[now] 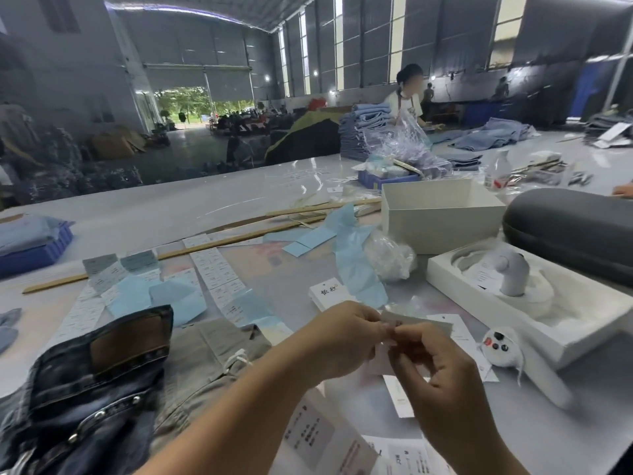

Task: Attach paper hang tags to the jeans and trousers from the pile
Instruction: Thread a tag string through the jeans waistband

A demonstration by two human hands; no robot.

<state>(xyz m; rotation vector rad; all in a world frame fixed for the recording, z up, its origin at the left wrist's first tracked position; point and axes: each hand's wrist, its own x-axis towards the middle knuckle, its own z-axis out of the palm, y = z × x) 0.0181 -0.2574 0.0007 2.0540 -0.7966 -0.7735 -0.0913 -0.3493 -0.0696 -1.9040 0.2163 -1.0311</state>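
Both hands meet above the counter (342,275): left hand (346,337) and right hand (442,371) have fingers pinched together on a grey tag (421,323), beside the jeans (96,389).

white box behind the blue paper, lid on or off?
Off. The white box is open-topped: its inner walls show and no lid sits on it. Whether it holds anything cannot be told.
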